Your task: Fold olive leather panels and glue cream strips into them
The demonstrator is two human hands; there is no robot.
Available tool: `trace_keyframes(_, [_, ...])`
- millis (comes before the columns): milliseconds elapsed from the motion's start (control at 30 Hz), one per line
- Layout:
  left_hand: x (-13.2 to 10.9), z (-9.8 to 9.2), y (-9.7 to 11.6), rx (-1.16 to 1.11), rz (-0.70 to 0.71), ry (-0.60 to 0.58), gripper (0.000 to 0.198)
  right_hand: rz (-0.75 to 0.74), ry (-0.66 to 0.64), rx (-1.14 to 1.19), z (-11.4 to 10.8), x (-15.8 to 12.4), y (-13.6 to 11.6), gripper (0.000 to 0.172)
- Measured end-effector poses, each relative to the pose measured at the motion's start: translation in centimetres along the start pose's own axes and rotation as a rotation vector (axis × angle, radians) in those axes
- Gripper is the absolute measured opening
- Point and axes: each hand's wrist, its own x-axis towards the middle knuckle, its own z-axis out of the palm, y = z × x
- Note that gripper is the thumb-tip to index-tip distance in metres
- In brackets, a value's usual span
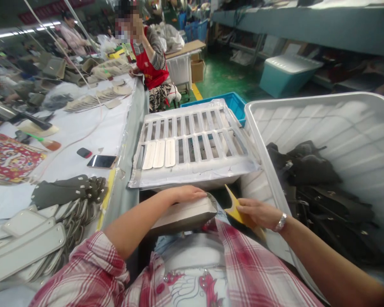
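Observation:
My left hand [188, 194] lies over the far edge of a dark grey bag piece with a pale upper panel [192, 211], holding it at my lap. Its fingers are bent over the edge and the thumb is hidden. Between the thumb and fingers of my right hand [259, 212] is a flat yellow piece with a curved notch [232, 204], to the right of the bag piece and apart from it. Just beyond my hands stands a white slotted rack [195, 170], with several pale oblong strips [159, 154] near its left side.
Grey-white straps [28, 251], dark pieces [60, 189] and a phone [102, 161] lie on the left table. A white bin [265, 140] with dark bags [333, 209] stands close on the right. A person in a red apron [152, 68] sits ahead.

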Motion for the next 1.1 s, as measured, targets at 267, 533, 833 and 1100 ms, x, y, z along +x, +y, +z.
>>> trace_keyframes(267, [-2.5, 4.4, 3.3, 0.362, -0.064, 0.371, 0.107, 0.068, -0.201, -0.2, 0.6, -0.6, 0.7, 0.036])
trace_keyframes(533, [-1.8, 6.5, 4.6, 0.541, -0.083, 0.56, 0.094, 0.088, -0.26, -0.387, 1.9, 0.2, -1.8, 0.037])
trace_keyframes(833, [-2.0, 7.7, 4.2, 0.581, -0.017, 0.659, 0.093, -0.108, -0.223, -0.71, 2.0, 2.2, -2.0, 0.02])
trace_keyframes(1100, [-2.2, 7.7, 3.8, 0.616, -0.004, 0.672, 0.101, -0.066, -0.271, -0.729, 2.5, 3.0, -2.4, 0.018])
